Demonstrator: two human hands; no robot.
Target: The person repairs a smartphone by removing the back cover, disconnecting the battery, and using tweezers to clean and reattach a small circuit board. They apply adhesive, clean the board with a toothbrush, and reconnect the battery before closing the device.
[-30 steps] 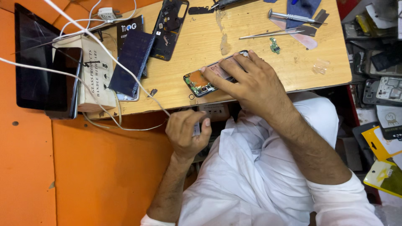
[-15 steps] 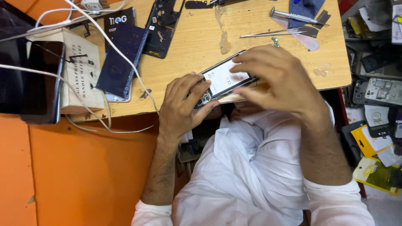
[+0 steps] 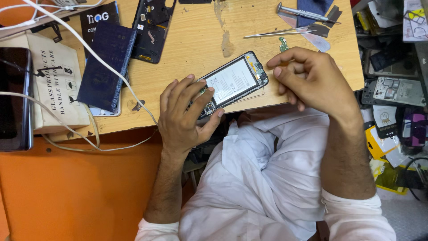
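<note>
Two hands: left hand (image 3: 183, 117) grips opened phone (image 3: 232, 83); beige box (image 3: 58, 85) far left.

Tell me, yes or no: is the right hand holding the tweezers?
No. The tweezers lie on the wooden table, apart from the right hand, which is curled beside the opened phone.

The left hand (image 3: 183, 114) steadies an opened phone (image 3: 232, 82) (back cover off) beside the curled right hand (image 3: 312, 78).

Light: I see bright, even | shadows: soft under my hands | focus: sharp | edges: slightly bent
</note>
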